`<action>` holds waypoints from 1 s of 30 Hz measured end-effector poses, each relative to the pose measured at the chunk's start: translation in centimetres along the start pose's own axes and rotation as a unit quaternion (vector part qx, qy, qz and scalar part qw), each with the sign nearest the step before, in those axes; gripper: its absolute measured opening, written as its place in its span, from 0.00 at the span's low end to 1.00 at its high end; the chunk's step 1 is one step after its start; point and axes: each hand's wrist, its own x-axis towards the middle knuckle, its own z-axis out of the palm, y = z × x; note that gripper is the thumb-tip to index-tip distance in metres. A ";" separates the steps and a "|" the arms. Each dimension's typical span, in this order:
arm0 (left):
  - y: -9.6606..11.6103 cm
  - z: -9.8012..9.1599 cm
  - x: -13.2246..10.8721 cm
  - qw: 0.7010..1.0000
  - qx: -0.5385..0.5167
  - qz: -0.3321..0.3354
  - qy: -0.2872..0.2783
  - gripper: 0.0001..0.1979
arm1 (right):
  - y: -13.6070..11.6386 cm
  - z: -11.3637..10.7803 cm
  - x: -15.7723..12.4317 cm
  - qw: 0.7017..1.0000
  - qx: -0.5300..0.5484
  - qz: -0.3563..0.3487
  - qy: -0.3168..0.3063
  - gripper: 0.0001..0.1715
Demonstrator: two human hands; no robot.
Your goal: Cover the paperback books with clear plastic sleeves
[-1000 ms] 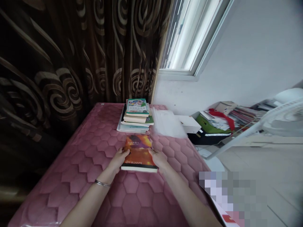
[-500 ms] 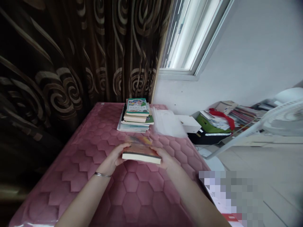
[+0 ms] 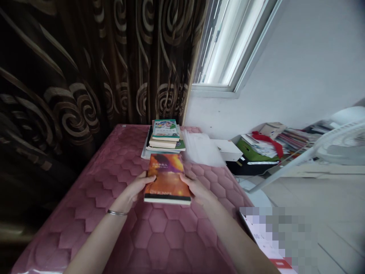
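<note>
An orange paperback book (image 3: 167, 176) with "KITE RUNNER" on its cover is held between both my hands above the pink quilted surface (image 3: 94, 198). My left hand (image 3: 136, 189) grips its left edge, thumb on the cover; a thin bracelet circles that wrist. My right hand (image 3: 196, 189) grips the right edge the same way. The book's cover faces up and tilts toward me. Just beyond it stands a stack of books (image 3: 164, 137) with a green-covered one on top.
Clear plastic sheets (image 3: 201, 149) lie right of the stack. A dark patterned curtain (image 3: 85, 64) hangs behind. On the floor at right are a white box (image 3: 228, 149), a heap of books and papers (image 3: 268, 142) and a white fan (image 3: 339, 142).
The book was lifted and tipped nearly edge-on half a second ago; now its cover faces up again, slightly farther from me, near the stack. Both hands kept their grip.
</note>
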 end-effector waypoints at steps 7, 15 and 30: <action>-1.0 -0.6 0.7 0.966 0.147 0.211 0.027 0.24 | 0.3 -0.7 0.5 0.979 -0.127 -0.161 -0.001 0.20; -3.7 -2.0 2.0 0.921 0.263 0.273 0.094 0.10 | 4.0 -0.8 1.5 0.946 -0.244 -0.204 0.064 0.14; -2.6 -0.9 1.2 0.953 0.178 0.241 0.052 0.22 | 2.0 -0.4 0.0 0.955 -0.236 -0.169 0.064 0.17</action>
